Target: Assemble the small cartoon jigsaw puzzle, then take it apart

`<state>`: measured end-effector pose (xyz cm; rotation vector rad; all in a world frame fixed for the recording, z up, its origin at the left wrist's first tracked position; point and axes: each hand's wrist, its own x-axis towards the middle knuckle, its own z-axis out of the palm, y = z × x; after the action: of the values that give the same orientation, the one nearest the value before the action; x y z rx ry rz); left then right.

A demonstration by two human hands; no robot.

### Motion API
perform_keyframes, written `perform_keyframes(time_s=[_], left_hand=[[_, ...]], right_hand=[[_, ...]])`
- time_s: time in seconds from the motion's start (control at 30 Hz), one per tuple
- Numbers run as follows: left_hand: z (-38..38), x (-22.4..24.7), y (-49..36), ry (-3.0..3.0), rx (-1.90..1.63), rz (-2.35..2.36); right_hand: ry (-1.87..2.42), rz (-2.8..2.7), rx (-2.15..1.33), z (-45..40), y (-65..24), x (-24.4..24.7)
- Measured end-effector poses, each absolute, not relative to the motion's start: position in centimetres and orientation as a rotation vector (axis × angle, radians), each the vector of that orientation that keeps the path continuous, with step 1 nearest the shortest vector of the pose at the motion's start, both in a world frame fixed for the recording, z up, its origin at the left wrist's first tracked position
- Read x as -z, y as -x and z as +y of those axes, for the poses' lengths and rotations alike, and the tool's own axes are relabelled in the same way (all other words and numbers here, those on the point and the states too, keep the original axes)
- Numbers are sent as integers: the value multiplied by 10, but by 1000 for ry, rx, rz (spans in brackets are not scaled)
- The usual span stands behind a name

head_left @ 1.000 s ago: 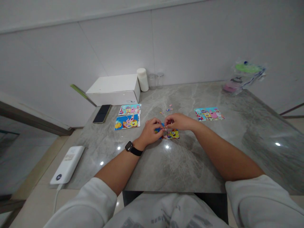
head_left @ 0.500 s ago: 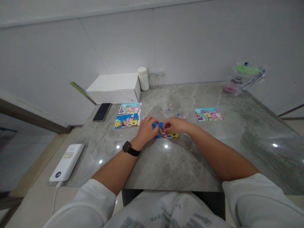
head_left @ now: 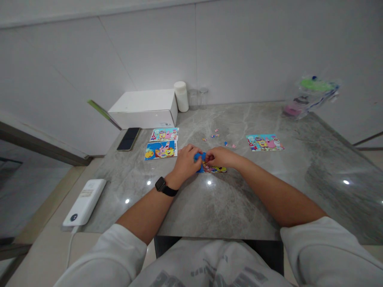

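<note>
A partly covered jigsaw puzzle (head_left: pixel 220 169) with a bright cartoon picture lies on the grey table in front of me. My left hand (head_left: pixel 188 159) is curled over its left side, thumb and fingers closed around the blue upper part. From the right, my right hand (head_left: pixel 220 156) touches the puzzle's upper edge, thumb and fingertips pinched together; what they pinch is hidden. Just beyond the hands lie several loose puzzle pieces (head_left: pixel 226 143). Two cartoon picture cards, an upper card (head_left: pixel 164 134) and a lower card (head_left: pixel 160 150), lie left of my left hand.
Another cartoon card (head_left: pixel 265 142) lies to the right. A phone (head_left: pixel 128 139), a white box (head_left: pixel 143 109), a white bottle (head_left: pixel 181 97) and two glasses (head_left: pixel 198 99) stand or lie farther back. A plastic bag (head_left: pixel 311 97) is at the far right, a white power bank (head_left: pixel 84 202) at the left edge.
The view has shifted slightly. Both hands stay at the puzzle in nearly the same pose, and the loose pieces and cards keep their places.
</note>
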<state>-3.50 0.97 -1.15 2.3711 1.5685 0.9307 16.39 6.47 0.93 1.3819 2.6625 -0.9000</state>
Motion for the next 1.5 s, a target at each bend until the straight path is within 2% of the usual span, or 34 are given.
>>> perform_keyframes(time_s=[0.57, 0.87, 0.97, 1.13, 1.5], left_hand=[[9, 11, 36, -2393, -921, 1537], [10, 10, 34, -2342, -935, 1498], [11, 11, 34, -2330, -909, 1477], [8, 13, 35, -2429, -791, 1408], [1, 12, 28, -2480, -552, 1461]], right_hand=[[-1386, 2678, 966, 65, -164, -7], [-1399, 2600, 1426, 82, -184, -12], [-1417, 2594, 1457, 86, -186, -8], [-1494, 2591, 1335, 88, -185, -7], [-1677, 2626, 635, 95, -208, -36]])
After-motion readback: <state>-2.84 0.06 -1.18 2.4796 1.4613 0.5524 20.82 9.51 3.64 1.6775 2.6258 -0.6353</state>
